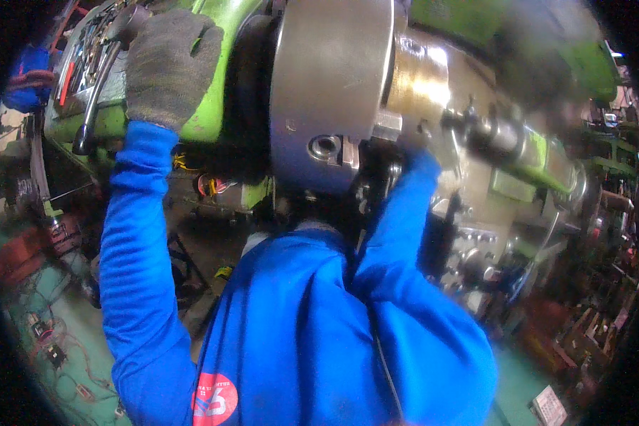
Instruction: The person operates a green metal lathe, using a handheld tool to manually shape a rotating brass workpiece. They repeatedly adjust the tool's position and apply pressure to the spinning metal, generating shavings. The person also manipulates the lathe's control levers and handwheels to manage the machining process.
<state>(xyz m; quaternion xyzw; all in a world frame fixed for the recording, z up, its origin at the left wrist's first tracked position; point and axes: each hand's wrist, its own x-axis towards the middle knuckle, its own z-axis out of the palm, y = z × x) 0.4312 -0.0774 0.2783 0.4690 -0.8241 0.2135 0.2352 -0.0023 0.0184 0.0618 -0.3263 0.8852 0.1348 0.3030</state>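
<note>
Left hand (169,67), in a grey work glove, has its grip wrapped around a dark lever (99,92) up on the green lathe headstock (216,106), just left of the big steel chuck (330,92). Right hand (413,145) reaches up behind the chuck near the brass-coloured workpiece (420,82). It's mostly hidden, so can't tell its grip.

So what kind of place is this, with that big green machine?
Most likely a metalworking shop. The big green machine looks like a lathe: it has a round steel chuck gripping a brass-coloured workpiece, and the gloved left hand rests by its black lever.
</note>
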